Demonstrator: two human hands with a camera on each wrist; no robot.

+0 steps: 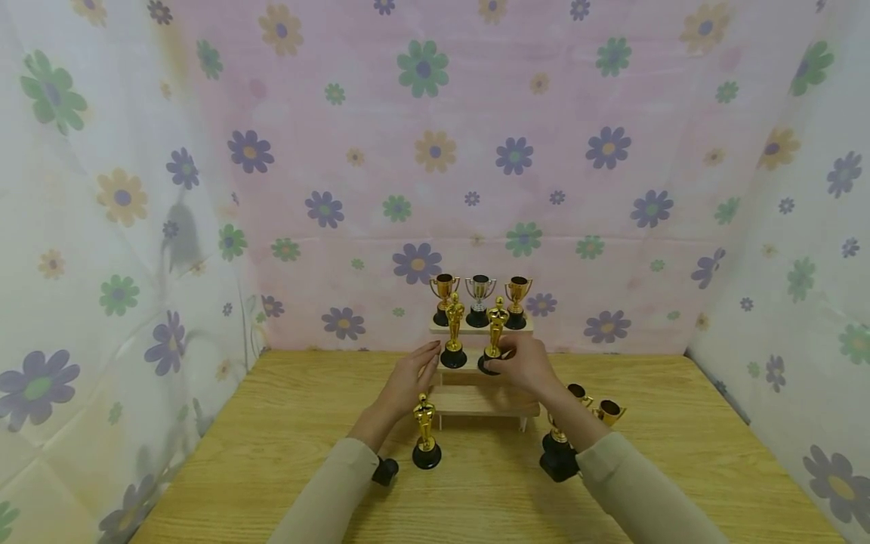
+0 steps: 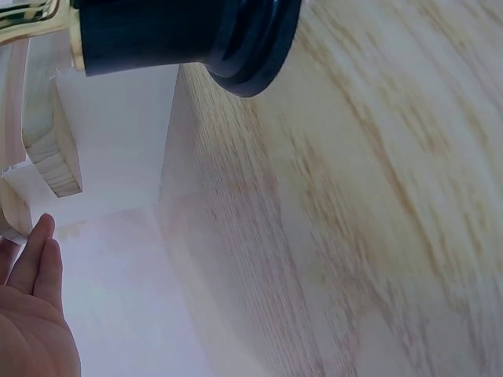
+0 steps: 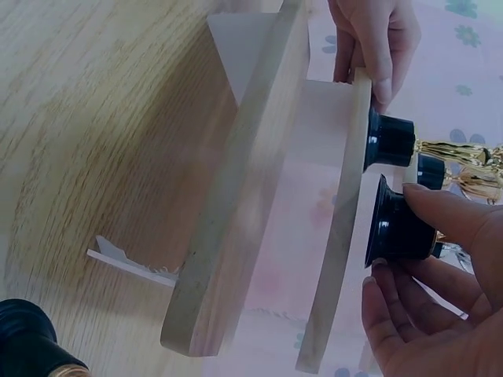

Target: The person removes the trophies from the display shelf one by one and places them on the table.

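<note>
My right hand [image 1: 529,366] pinches the black base of a gold figure trophy [image 1: 498,323] between thumb and fingers, right at the middle step of a small wooden tiered stand [image 1: 476,400]. In the right wrist view that black base [image 3: 397,224] is close over the step, slightly tilted. Another gold figure trophy [image 1: 454,329] stands upright on the same step, to the left. Beside it, my left hand [image 1: 411,378] has its fingers extended, fingertips at the step's left end. A third gold figure trophy [image 1: 424,434] stands on the table near my left wrist.
On the top step stand a gold cup [image 1: 445,289], a silver cup [image 1: 479,289] and another gold cup [image 1: 519,291]. More gold cups [image 1: 609,410] stand on the table at right, partly behind my right forearm. A black base [image 1: 385,471] shows beside my left sleeve. Flowered cloth [image 1: 421,113] surrounds the table.
</note>
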